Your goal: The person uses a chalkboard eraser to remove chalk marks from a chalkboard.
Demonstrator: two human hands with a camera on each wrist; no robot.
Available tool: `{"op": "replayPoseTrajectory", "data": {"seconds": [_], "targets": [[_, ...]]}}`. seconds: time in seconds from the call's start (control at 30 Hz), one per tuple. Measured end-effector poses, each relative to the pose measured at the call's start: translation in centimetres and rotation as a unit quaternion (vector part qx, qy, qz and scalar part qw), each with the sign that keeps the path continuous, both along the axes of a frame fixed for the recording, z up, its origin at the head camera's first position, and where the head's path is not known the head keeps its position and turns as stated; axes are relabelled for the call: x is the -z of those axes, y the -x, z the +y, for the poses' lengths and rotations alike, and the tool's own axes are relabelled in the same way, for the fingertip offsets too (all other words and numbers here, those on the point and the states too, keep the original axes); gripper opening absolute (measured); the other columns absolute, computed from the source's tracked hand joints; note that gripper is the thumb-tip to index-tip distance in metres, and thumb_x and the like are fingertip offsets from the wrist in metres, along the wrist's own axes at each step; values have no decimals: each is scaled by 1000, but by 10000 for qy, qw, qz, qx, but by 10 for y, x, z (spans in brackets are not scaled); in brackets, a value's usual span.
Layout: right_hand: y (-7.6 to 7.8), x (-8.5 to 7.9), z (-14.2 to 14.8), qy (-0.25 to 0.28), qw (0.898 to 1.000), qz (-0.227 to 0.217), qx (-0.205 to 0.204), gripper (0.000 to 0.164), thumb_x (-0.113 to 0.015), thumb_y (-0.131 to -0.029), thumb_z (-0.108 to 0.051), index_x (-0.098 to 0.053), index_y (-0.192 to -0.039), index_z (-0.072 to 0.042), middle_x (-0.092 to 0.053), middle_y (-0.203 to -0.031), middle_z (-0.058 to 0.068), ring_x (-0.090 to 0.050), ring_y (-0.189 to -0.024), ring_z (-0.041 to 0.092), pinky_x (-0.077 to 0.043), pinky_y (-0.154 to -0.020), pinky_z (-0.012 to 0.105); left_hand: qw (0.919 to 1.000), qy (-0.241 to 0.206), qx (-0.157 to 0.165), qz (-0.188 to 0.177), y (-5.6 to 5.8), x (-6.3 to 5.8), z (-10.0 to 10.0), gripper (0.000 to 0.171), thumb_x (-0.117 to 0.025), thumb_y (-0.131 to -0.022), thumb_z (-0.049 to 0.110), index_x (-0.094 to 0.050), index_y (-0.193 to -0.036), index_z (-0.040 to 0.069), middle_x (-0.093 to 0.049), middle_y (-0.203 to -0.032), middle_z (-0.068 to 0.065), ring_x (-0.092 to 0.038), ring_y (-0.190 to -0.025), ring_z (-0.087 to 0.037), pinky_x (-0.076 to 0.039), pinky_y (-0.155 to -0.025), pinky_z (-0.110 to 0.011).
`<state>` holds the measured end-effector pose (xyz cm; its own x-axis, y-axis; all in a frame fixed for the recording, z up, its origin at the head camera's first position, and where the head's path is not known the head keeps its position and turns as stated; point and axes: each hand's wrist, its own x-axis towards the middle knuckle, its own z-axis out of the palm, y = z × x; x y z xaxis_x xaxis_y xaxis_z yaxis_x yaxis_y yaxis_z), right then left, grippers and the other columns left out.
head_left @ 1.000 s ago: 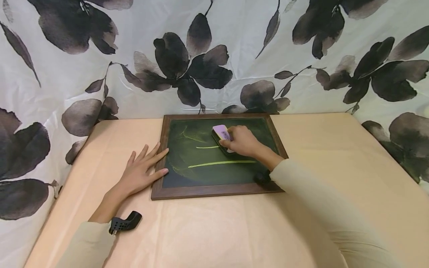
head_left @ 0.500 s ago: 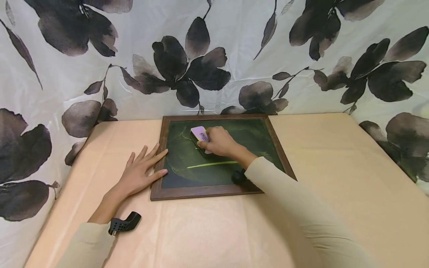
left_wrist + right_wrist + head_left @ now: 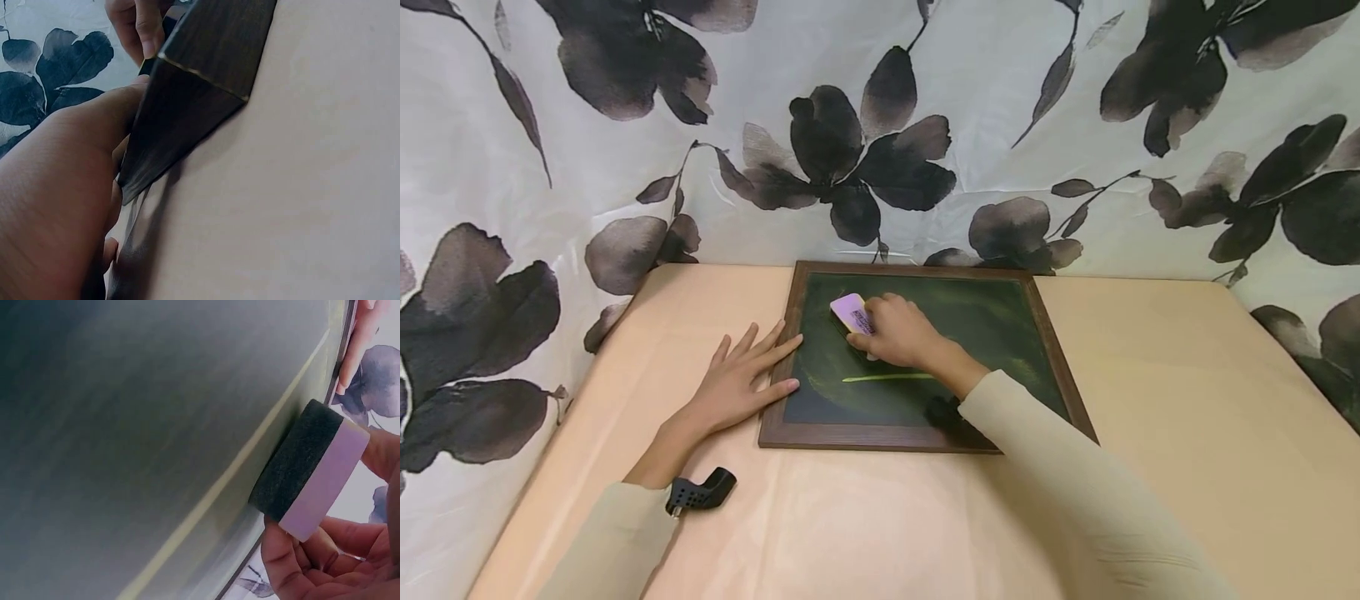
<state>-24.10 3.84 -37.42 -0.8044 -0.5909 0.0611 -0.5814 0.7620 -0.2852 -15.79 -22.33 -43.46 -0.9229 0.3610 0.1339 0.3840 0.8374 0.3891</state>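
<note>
A chalkboard (image 3: 985,333) in a brown wooden frame lies on the table. My right hand (image 3: 898,329) grips a chalkboard eraser (image 3: 852,313) with a purple top, near the board's upper left. In the right wrist view the eraser's dark felt (image 3: 297,462) faces the board, thumb and fingers on its sides. One yellow chalk line (image 3: 883,378) runs across the board below the eraser, partly hidden by the right wrist. My left hand (image 3: 737,379) lies with spread fingers at the board's left edge, fingertips on the frame (image 3: 194,81).
The peach-coloured table (image 3: 865,517) extends around the board on its near side and both flanks. Behind it hangs a white cloth (image 3: 985,158) with dark flowers. A black wrist device (image 3: 700,492) is strapped on the left wrist.
My right hand has moved left across the board with the eraser. The upper chalk line and the faint curved mark at the upper left no longer show. The head view has shifted slightly.
</note>
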Motion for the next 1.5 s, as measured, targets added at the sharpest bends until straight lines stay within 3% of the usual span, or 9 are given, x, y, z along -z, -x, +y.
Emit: {"op": "replayPoseTrajectory", "data": {"seconds": [0.13, 0.27, 0.47, 0.73, 0.97, 1.33, 1.5], "targets": [[-6, -1, 11, -101, 9998, -13, 142, 51, -68, -85, -43, -64, -115, -2, -59, -89, 7, -54, -76, 18, -48, -62, 35, 9999, 15, 117, 21, 4, 0, 6, 67, -52, -92, 56, -33, -151, 31, -19, -158, -3, -7, -143, -38, 2, -109, -64], [-10, -3, 24, -172, 9992, -51, 369, 59, -70, -83, -45, -60, -123, -4, -60, -99, 9, -56, -77, 19, -50, -63, 37, 9999, 41, 142, 5, 6, 0, 10, 68, -51, -92, 57, -32, -151, 31, -18, -158, -1, -6, -144, -37, 3, -109, -63], [-7, -6, 55, -58, 9984, -43, 566, 60, -72, -82, -44, -60, -123, -2, -60, -96, 10, -55, -78, 22, -48, -61, 38, 9999, 68, 94, 23, 7, 0, 10, 68, -51, -92, 58, -30, -151, 32, -16, -159, 0, -5, -144, -36, 3, -109, -62], [0, -5, 125, 19, 9943, -64, 1066, 65, -73, -82, -42, -58, -124, 5, -61, -97, 17, -58, -81, 28, -48, -57, 39, 9999, 108, 55, -16, 6, -3, 9, 68, -50, -92, 58, -31, -151, 32, -16, -159, -1, -5, -144, -36, 3, -109, -62], [-8, -4, 175, 44, 9891, 27, 1471, 63, -74, -82, -37, -57, -119, 11, -62, -90, 19, -56, -72, 28, -43, -52, 38, 9999, 112, 77, -24, 6, 1, 7, 68, -50, -92, 58, -31, -151, 31, -17, -158, -2, -6, -144, -37, 2, -109, -63], [-10, 0, 173, 572, 9850, -198, 1616, 60, -75, -82, -33, -55, -112, 15, -61, -77, 16, -55, -63, 25, -41, -51, 34, 9999, 116, 18, -30, 2, -2, -1, 67, -52, -92, 57, -32, -151, 31, -18, -158, -3, -6, -143, -38, 2, -109, -64], [-8, 1, 167, 657, 9810, -372, 1790, 60, -75, -82, -34, -56, -112, 14, -61, -81, 18, -56, -66, 27, -42, -52, 33, 9999, 123, 22, -83, 2, -2, 0, 67, -51, -92, 57, -32, -151, 31, -18, -158, -3, -6, -143, -39, 2, -108, -64]]}}
